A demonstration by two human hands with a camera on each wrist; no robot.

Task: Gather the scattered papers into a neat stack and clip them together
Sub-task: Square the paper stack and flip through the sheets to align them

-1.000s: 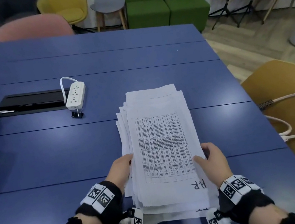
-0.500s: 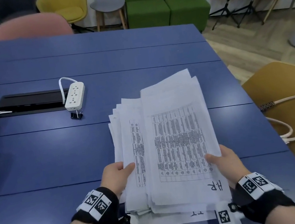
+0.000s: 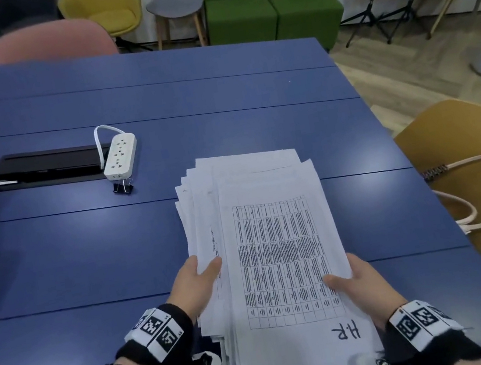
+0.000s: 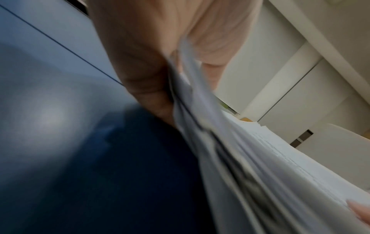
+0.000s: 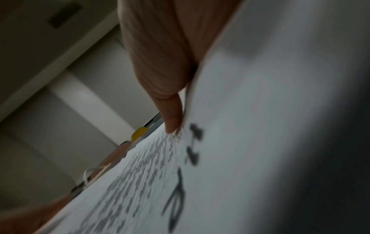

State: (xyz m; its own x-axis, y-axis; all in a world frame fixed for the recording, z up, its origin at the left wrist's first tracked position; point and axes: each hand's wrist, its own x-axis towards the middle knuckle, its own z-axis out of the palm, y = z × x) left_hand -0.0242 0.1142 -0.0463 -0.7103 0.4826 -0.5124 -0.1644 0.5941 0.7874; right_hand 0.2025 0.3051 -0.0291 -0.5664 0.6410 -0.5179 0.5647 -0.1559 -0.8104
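change: papers (image 3: 278, 259) swing back from a rightward tilt to run straight away from the person; top sheet sits closer over the ones below than half a second ago, left edges still fanned.
papers: one loose pile held just above the tabletop (image 3: 85, 258), near end at the wrists, long axis pointing away; printed table on top, handwritten letters at the near end.
left hand (image 3: 194, 283): grip on the pile's left edge, thumb on top, fingers under; left wrist view shows sheets splayed where they are pinched.
right hand (image 3: 360, 286): grip on the right edge, thumb pressed on the top sheet, fingers underneath.
clip (image 3: 123, 187): black binder clip on the tabletop, touching the near end of the power strip (image 3: 119, 155), forward and left of the pile.
key relation: clip lies well apart, off the pile's far-left corner; left hand is the nearer one.
judgement: pile still needs squaring; then right hand could hold while left fetches the clip.
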